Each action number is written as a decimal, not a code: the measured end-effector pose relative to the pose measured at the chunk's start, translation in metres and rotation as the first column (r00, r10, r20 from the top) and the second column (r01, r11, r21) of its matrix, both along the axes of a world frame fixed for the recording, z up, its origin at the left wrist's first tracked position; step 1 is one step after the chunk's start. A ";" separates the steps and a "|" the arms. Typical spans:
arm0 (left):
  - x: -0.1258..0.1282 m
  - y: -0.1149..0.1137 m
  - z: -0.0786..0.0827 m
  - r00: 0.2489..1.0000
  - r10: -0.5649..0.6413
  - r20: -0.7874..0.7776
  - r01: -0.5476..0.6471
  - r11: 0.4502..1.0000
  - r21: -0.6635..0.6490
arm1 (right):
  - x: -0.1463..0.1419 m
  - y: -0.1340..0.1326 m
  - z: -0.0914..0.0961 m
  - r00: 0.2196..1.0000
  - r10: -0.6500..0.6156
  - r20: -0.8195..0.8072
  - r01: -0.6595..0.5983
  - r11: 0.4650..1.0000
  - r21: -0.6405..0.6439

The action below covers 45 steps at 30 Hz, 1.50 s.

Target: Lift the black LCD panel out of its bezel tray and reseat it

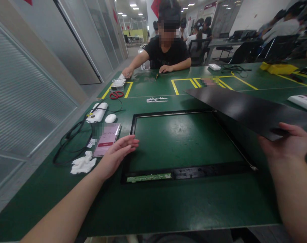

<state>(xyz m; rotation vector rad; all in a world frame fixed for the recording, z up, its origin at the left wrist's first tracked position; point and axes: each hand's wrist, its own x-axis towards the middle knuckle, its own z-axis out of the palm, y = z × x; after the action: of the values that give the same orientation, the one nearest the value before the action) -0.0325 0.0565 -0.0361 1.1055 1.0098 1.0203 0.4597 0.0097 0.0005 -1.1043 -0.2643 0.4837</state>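
Observation:
A black rectangular frame [133, 125] lies flat on the green table [168, 202], with a green circuit strip [148, 177] along its near edge. My left hand [117, 153] hovers open, fingers stretched out, at the frame's left side and holds nothing. Off to the right, my right hand [289, 141] grips the near edge of a large black panel [244, 106], thumb on top. The panel is lifted and tilted above the frame's right side.
Left of the frame lie a phone [108, 139], a white crumpled cloth [83, 163], a white mouse [110, 118], a black cable [72, 138] and red scissors [116, 95]. A person in a black shirt [165, 54] works at the far side. Yellow tape boxes mark the table.

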 end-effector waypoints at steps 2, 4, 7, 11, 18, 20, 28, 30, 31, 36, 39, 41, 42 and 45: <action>0.001 0.001 0.002 0.997 0.034 0.071 -0.029 0.998 -0.058 | 0.000 -0.003 0.000 0.997 0.030 0.070 -0.027 0.999 -0.044; 0.001 0.001 0.004 0.992 0.046 0.119 -0.034 0.994 -0.102 | 0.004 -0.004 -0.003 0.991 0.067 0.118 -0.061 0.996 -0.060; 0.000 0.002 0.008 0.985 0.057 0.162 -0.031 0.987 -0.160 | 0.012 -0.005 -0.010 0.983 0.110 0.144 -0.107 0.994 -0.029; 0.000 0.002 0.011 0.961 0.052 0.271 0.002 0.981 -0.196 | 0.012 -0.012 -0.019 0.981 0.051 0.187 -0.021 0.987 -0.158; 0.007 -0.004 0.020 0.970 -0.019 0.242 0.072 0.975 -0.210 | -0.009 -0.023 -0.027 0.960 -0.014 0.281 0.125 0.915 -0.383; 0.008 -0.004 0.020 0.982 0.004 0.188 0.037 0.977 -0.210 | -0.015 -0.019 -0.024 0.967 0.061 0.246 0.049 0.908 -0.416; 0.004 -0.004 0.023 0.979 0.137 0.152 -0.106 0.975 -0.194 | -0.012 -0.002 -0.013 0.856 0.514 0.051 -0.407 0.732 -0.546; 0.001 -0.005 0.026 0.969 0.183 0.163 -0.149 0.968 -0.200 | -0.012 -0.001 -0.015 0.858 0.510 0.063 -0.409 0.751 -0.518; 0.000 -0.005 0.028 0.962 0.209 0.177 -0.172 0.964 -0.202 | -0.012 -0.001 -0.016 0.865 0.498 0.056 -0.407 0.764 -0.501; -0.007 -0.006 0.033 0.914 0.349 0.206 -0.319 0.933 -0.165 | -0.018 -0.002 -0.011 0.870 0.492 -0.028 -0.468 0.805 -0.365; -0.005 -0.008 0.036 0.904 0.364 0.222 -0.342 0.930 -0.134 | -0.018 -0.002 -0.012 0.850 0.527 -0.021 -0.490 0.774 -0.401; -0.002 -0.011 0.038 0.908 0.364 0.208 -0.346 0.931 -0.118 | -0.017 -0.002 -0.015 0.853 0.522 0.006 -0.469 0.771 -0.432; 0.000 -0.012 0.039 0.910 0.367 0.192 -0.351 0.929 -0.115 | -0.016 -0.002 -0.017 0.855 0.518 0.028 -0.454 0.772 -0.445; 0.006 -0.014 0.041 0.919 0.364 0.149 -0.348 0.929 -0.124 | -0.014 -0.001 -0.021 0.855 0.510 0.093 -0.409 0.775 -0.483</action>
<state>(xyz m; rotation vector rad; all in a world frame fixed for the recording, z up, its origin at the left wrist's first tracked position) -0.0268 0.0422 0.0050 0.7536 1.1324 1.3209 0.4454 0.0085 -0.0210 -1.5594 -0.6576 0.8989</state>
